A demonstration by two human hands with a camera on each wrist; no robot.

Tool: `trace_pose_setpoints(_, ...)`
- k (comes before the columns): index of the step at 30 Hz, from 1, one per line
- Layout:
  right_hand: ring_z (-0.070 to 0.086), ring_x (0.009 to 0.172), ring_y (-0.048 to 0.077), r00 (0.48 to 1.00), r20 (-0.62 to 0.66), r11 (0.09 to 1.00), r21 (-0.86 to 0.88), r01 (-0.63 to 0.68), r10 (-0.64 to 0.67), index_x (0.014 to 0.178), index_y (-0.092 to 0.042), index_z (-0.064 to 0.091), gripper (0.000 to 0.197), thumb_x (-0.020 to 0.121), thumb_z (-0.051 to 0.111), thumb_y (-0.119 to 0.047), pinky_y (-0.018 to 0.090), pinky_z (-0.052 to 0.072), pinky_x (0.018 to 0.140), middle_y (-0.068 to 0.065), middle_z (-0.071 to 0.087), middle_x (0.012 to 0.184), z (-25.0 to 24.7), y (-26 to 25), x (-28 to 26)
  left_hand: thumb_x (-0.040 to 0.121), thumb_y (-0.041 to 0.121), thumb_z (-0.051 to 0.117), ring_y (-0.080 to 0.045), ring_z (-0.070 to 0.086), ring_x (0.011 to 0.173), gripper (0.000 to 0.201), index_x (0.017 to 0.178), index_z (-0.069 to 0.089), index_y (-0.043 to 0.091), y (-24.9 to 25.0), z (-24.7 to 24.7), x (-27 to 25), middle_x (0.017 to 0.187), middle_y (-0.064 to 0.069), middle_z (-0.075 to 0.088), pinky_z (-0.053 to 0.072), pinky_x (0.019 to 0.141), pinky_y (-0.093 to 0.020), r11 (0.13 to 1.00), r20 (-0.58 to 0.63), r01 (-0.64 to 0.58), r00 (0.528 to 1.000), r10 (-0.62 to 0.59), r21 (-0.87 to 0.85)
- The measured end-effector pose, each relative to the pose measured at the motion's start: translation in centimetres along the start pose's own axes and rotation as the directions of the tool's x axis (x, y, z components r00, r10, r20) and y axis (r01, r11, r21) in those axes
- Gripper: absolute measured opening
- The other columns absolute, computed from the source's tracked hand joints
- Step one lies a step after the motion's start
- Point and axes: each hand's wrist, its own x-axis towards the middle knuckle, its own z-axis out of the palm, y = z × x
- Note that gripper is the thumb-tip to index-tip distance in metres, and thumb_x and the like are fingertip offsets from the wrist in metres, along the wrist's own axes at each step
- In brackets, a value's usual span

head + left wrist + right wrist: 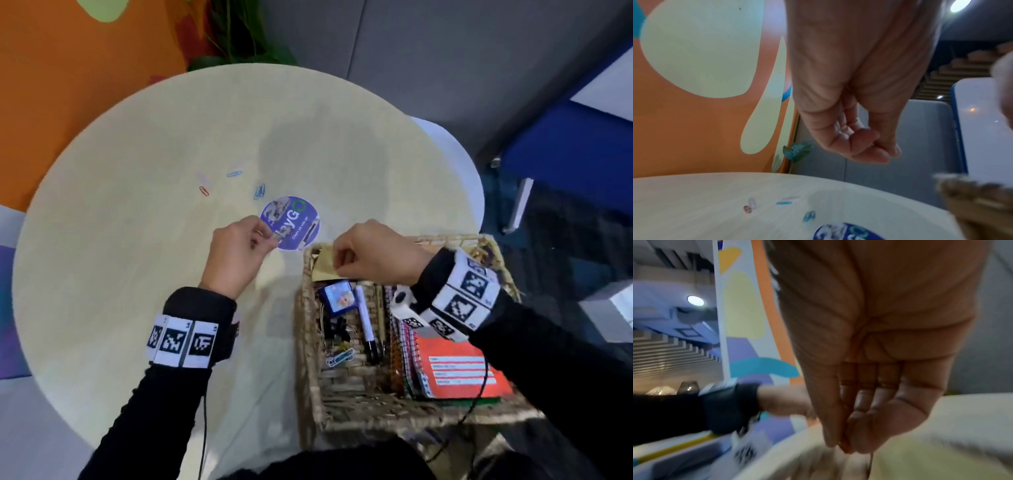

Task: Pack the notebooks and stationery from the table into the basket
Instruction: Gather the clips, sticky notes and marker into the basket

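Note:
Several loose paper clips (259, 192) (809, 216) lie on the round cream table (137, 240), beyond a round purple sticker (291, 222). My left hand (265, 236) (869, 142) hovers at the sticker's near edge, fingers curled in, with a small blue sliver, seemingly a paper clip, between them. My right hand (337, 260) (844, 447) is over the far left corner of the wicker basket (308, 342), thumb and fingers pinching a thin wire-like thing, seemingly a paper clip. The basket holds spiral notebooks (459, 373), a white marker (364, 318), a small blue box (335, 298), black binder clips (337, 329) and a tan pad (323, 263).
The basket stands at the table's right near edge. An orange patterned wall (68, 85) and a plant (236, 34) are behind the table. A blue and white table (582, 137) stands to the right.

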Motion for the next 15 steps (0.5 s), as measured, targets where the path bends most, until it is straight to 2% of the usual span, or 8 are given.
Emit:
trace_pose_setpoints(2, 0.067, 0.080, 0.025, 0.989, 0.147, 0.997, -0.080, 0.010, 0.002, 0.086, -0.007, 0.073, 0.014, 0.080, 0.060, -0.009, 0.019, 0.040, 0.055, 0.010, 0.074, 0.087, 3.4, 0.2, -1.7, 0.078, 0.015, 0.075, 0.005, 0.058, 0.055, 0.014, 0.075, 0.063, 0.021, 1.3, -0.2, -2.1, 0.059, 0.015, 0.058, 0.040, 0.059, 0.001, 0.999, 0.027, -0.036, 0.999, 0.036, -0.027)
trace_pose_setpoints(4, 0.065, 0.085, 0.031, 0.971, 0.241, 0.986, -0.164, 0.037, 0.004, 0.090, -0.009, 0.073, 0.018, 0.082, 0.057, -0.010, 0.024, 0.043, 0.061, 0.013, 0.071, 0.095, 6.6, 0.4, -2.7, 0.077, 0.013, 0.075, 0.015, 0.057, 0.060, 0.012, 0.077, 0.065, 0.019, 2.3, -0.3, -4.4, 0.061, 0.018, 0.058, 0.040, 0.062, 0.003, 0.996, 0.054, -0.078, 0.995, 0.080, -0.034)
trace_pose_setpoints(6, 0.061, 0.086, 0.035, 0.958, 0.284, 0.969, -0.243, 0.041, 0.030, 0.098, -0.011, 0.071, 0.023, 0.084, 0.053, -0.009, 0.031, 0.040, 0.064, 0.019, 0.064, 0.105, 9.0, 0.5, -3.1, 0.079, 0.014, 0.074, 0.013, 0.058, 0.059, 0.013, 0.088, 0.067, 0.018, 2.9, -0.3, -6.7, 0.064, 0.014, 0.061, 0.040, 0.064, 0.005, 0.993, 0.078, -0.105, 0.991, 0.108, -0.050)
trace_pose_setpoints(8, 0.059, 0.084, 0.038, 0.948, 0.312, 0.958, -0.286, 0.032, 0.062, 0.101, -0.006, 0.068, 0.023, 0.085, 0.052, -0.006, 0.034, 0.040, 0.064, 0.023, 0.059, 0.103, 10.4, 0.4, -2.9, 0.080, 0.016, 0.074, 0.009, 0.058, 0.059, 0.021, 0.100, 0.068, 0.021, 3.1, -0.2, -9.0, 0.069, 0.010, 0.064, 0.039, 0.066, 0.005, 0.989, 0.091, -0.137, 0.986, 0.142, -0.050)
trace_pose_setpoints(9, 0.061, 0.086, 0.038, 0.946, 0.319, 0.954, -0.299, 0.034, 0.066, 0.101, -0.005, 0.067, 0.022, 0.084, 0.052, -0.005, 0.036, 0.044, 0.065, 0.022, 0.061, 0.100, 11.0, 0.2, -2.7, 0.081, 0.016, 0.073, 0.008, 0.058, 0.060, 0.022, 0.102, 0.069, 0.022, 3.1, -0.1, -10.1, 0.070, 0.010, 0.063, 0.039, 0.066, 0.005, 0.986, 0.085, -0.157, 0.983, 0.160, -0.047)
trace_pose_setpoints(11, 0.064, 0.095, 0.038, 0.937, 0.341, 0.944, -0.326, 0.046, 0.072, 0.105, -0.002, 0.065, 0.024, 0.085, 0.053, -0.005, 0.040, 0.051, 0.074, 0.018, 0.065, 0.107, 11.8, -0.1, -2.3, 0.081, 0.017, 0.073, 0.009, 0.058, 0.065, 0.018, 0.099, 0.073, 0.022, 3.1, 0.1, -12.1, 0.068, 0.013, 0.062, 0.039, 0.064, 0.004, 0.983, 0.061, -0.177, 0.982, 0.180, -0.045)
trace_pose_setpoints(13, 0.063, 0.102, 0.037, 0.931, 0.355, 0.928, -0.370, 0.054, 0.088, 0.111, 0.000, 0.062, 0.026, 0.087, 0.052, -0.005, 0.043, 0.052, 0.083, 0.018, 0.063, 0.116, 12.3, -0.3, -2.0, 0.081, 0.019, 0.073, 0.010, 0.058, 0.070, 0.014, 0.094, 0.075, 0.023, 2.9, 0.3, -13.8, 0.068, 0.014, 0.063, 0.039, 0.063, 0.002, 0.984, 0.051, -0.174, 0.983, 0.176, -0.037)
trace_pose_setpoints(15, 0.062, 0.105, 0.036, 0.930, 0.359, 0.918, -0.391, 0.069, 0.084, 0.113, -0.001, 0.060, 0.027, 0.087, 0.058, -0.008, 0.041, 0.051, 0.080, 0.017, 0.061, 0.118, 12.4, -0.3, -1.8, 0.082, 0.021, 0.073, 0.007, 0.058, 0.066, 0.012, 0.093, 0.076, 0.022, 2.8, 0.6, -14.9, 0.072, 0.013, 0.066, 0.039, 0.063, 0.000, 0.984, 0.073, -0.175, 0.982, 0.176, -0.024)
